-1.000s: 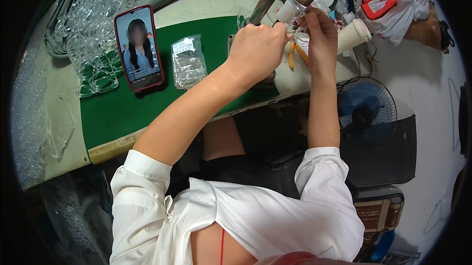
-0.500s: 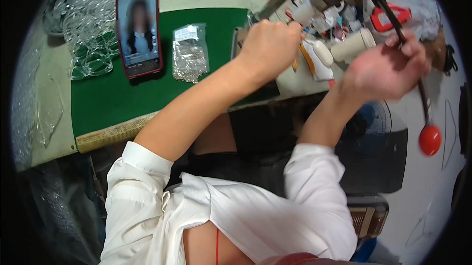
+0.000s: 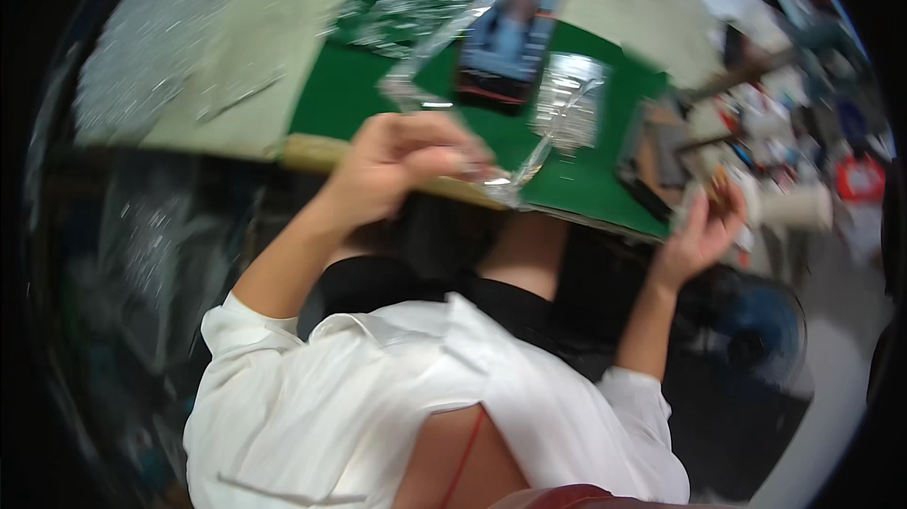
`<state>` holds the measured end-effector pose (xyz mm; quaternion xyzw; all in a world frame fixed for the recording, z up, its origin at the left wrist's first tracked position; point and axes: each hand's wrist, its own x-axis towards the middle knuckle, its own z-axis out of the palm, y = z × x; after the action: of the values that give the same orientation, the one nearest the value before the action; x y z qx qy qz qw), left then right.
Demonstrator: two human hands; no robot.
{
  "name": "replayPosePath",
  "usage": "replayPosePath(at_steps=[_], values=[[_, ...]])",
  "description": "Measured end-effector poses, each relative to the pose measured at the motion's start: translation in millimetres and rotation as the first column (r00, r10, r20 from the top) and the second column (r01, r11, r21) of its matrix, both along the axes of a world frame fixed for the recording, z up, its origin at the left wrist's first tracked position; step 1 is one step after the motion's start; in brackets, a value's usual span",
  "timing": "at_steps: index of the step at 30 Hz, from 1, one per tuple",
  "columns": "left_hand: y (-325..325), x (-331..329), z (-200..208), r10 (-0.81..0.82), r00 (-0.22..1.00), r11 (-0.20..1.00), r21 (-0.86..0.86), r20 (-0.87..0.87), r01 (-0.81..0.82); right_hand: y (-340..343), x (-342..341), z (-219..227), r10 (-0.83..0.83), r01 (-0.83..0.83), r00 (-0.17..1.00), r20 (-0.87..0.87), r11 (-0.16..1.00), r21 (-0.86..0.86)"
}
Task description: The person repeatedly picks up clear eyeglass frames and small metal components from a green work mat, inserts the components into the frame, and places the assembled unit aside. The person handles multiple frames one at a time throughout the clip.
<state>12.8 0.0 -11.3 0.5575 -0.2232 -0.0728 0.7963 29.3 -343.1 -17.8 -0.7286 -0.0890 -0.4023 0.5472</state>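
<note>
My left hand (image 3: pixel 411 164) is closed on a clear plastic eyeglass frame (image 3: pixel 505 189), held over the front edge of the green mat (image 3: pixel 321 117). Its two arms point away from me, and motion smears it. Off to the right, my right hand (image 3: pixel 704 235) is raised by the bench's right end, near a cream cylinder (image 3: pixel 798 207). Its fingers are curled and blurred, so I cannot make out whether they hold anything. Beyond the eyeglass frame, a phone (image 3: pixel 510 32) in a red case stands on the mat, beside a clear bag of small metal parts (image 3: pixel 570 103).
A heap of clear eyeglass frames (image 3: pixel 397 22) lies at the back left of the mat. Clear plastic wrap (image 3: pixel 156 46) covers the table's far left. Small tools and a red object (image 3: pixel 860 178) crowd the right side. A fan (image 3: pixel 756 344) stands below on the right.
My view has swung left. My left hand has come away from the machine at the right and now shows a clear eyeglass frame. The right hand has let go of the red-knobbed lever.
</note>
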Motion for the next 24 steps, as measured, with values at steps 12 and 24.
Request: replayPosePath(at_steps=[12, 24], values=[[238, -77, -18, 0.709, 0.571, 0.699, 0.306, -0.413, -0.646, 46, -4, -2, 0.105, -0.111, 0.994, -0.042, 0.98, -0.165], [99, 101, 5, -0.295, 0.402, 0.14, 0.455, 0.867, -0.879, 62, -11, 1, 0.145, -0.371, 0.882, -0.449, 0.802, -0.468]])
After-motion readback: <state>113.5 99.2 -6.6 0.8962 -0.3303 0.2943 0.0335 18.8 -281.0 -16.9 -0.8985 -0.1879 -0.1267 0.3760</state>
